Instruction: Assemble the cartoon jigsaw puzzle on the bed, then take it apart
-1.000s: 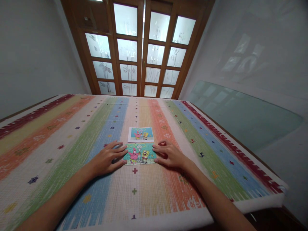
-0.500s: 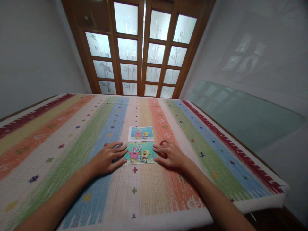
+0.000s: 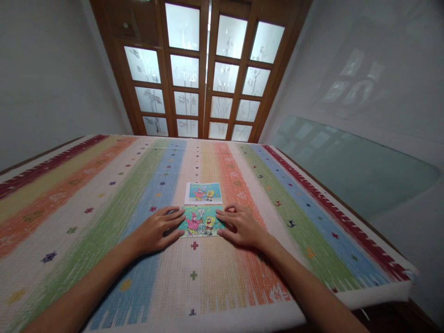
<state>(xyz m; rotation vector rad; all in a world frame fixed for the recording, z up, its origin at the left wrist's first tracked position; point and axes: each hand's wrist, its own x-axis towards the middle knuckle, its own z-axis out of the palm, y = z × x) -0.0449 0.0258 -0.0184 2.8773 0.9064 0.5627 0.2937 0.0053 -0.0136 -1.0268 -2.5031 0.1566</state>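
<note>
An assembled jigsaw puzzle (image 3: pixel 200 222) lies flat on the striped cloth, showing a pink starfish, a grey-green figure and a yellow square cartoon character. My left hand (image 3: pixel 162 227) rests at its left edge, fingers stretched and apart, with fingertips and thumb touching the border. On the opposite side, my right hand (image 3: pixel 241 225) has its fingertips and thumb over the right edge, covering a strip of the puzzle; its fingers are also spread. Just beyond the puzzle lies a printed picture card (image 3: pixel 203 193) of the same scene, with a white margin at its left.
The striped cloth (image 3: pixel 215 273) covers a wide table or bed. A pale green rounded panel (image 3: pixel 347 162) stands along the right side by the wall. Wooden doors with frosted panes (image 3: pixel 187 69) close off the far end.
My right hand has shifted a little left, its fingertips now farther over the puzzle's right edge. My left hand has hardly moved. Puzzle and card look the same.
</note>
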